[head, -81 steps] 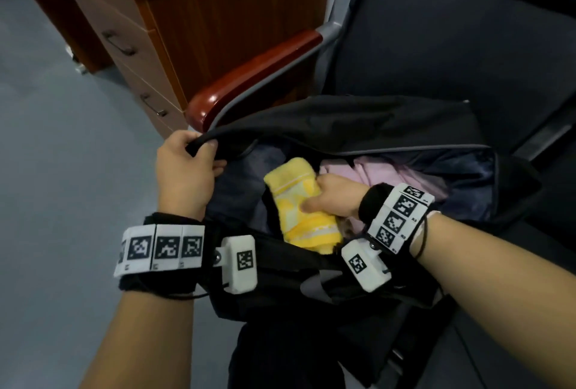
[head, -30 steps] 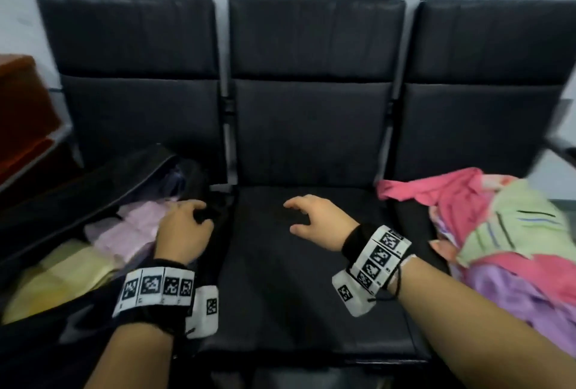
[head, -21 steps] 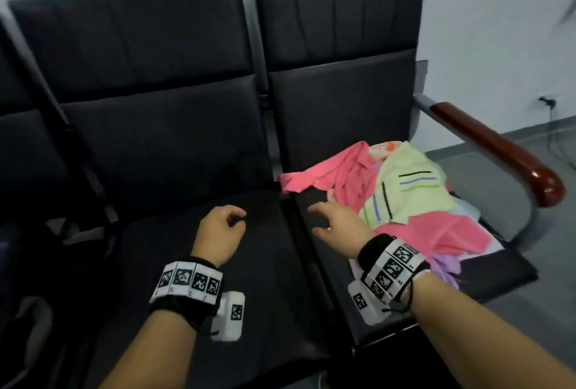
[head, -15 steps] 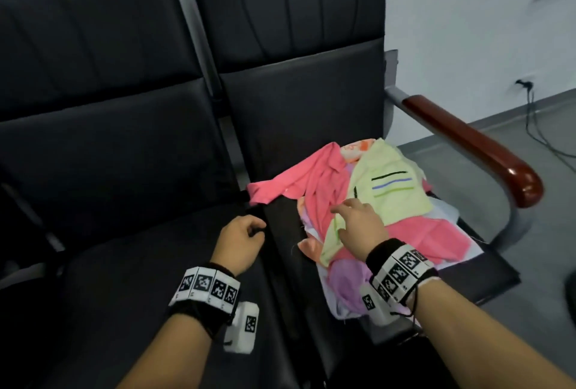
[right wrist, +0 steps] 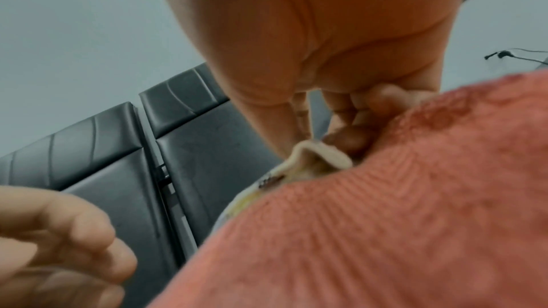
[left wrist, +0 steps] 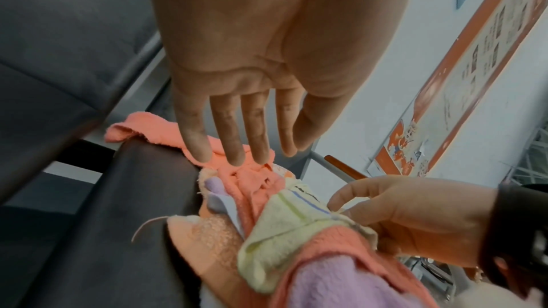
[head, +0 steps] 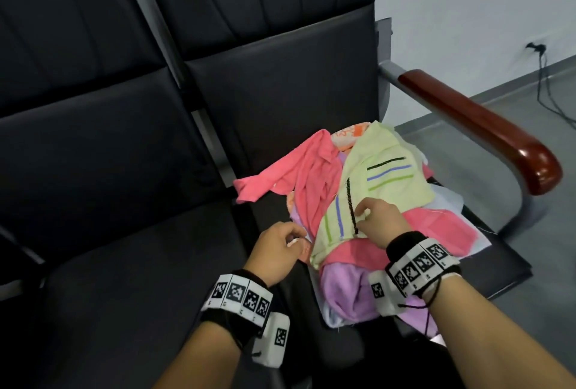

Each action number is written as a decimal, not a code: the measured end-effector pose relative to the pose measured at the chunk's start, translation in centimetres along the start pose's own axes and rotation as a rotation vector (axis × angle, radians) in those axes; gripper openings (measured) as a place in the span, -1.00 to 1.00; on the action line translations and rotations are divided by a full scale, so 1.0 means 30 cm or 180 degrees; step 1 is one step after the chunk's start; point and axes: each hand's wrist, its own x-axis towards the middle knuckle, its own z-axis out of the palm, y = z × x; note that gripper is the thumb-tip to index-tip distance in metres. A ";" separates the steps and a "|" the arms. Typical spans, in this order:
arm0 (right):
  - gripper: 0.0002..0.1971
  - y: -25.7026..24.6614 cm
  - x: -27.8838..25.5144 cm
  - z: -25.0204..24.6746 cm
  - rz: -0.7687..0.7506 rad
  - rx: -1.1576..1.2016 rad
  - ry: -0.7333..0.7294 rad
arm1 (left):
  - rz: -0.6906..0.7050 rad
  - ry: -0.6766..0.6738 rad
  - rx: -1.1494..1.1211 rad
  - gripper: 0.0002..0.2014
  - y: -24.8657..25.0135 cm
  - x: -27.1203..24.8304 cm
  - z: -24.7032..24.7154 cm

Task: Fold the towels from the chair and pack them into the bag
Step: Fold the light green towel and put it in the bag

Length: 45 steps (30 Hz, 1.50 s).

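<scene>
Since half a second back our right hand (head: 378,222) has gone from resting flat on the heap to pinching a fold of the pale yellow striped towel (head: 378,180) between thumb and fingertips, and our left hand (head: 276,253) has slid over from the middle seat to the heap's near edge. Nearest us, that left hand holds nothing: the left wrist view shows its fingers (left wrist: 228,130) straight and spread over the pink towel (head: 307,176), ready, we judge, to take a second corner. The yellow towel lies on top of the heap, so it comes away first. Under it lie the lilac towel (head: 346,289) and more pink cloth, all on the right-hand chair (head: 290,83), beside the wooden armrest (head: 486,127). We cannot see the bag at all; it is out of view. How many towels lie underneath is hard to tell, and the right wrist view is mostly filled by blurred pink cloth.
</scene>
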 end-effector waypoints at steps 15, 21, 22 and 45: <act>-0.76 -0.517 -0.531 -0.125 -0.1960 0.2062 0.0204 | 0.1153 0.0995 -0.1250 -0.55 0.212 -0.299 -0.216; -0.73 -0.653 -0.692 -0.072 -0.2435 0.1461 0.0235 | 0.1293 0.1475 -0.1051 -0.79 0.158 -0.493 -0.365; -0.73 -0.668 -0.711 -0.057 -0.2536 0.1243 0.0346 | 0.1322 0.1544 -0.1022 -0.81 0.145 -0.526 -0.387; -0.79 -0.606 -0.847 0.374 -0.1928 0.1017 0.0835 | 0.0017 0.3441 -0.1558 -0.81 -0.509 -1.152 -0.775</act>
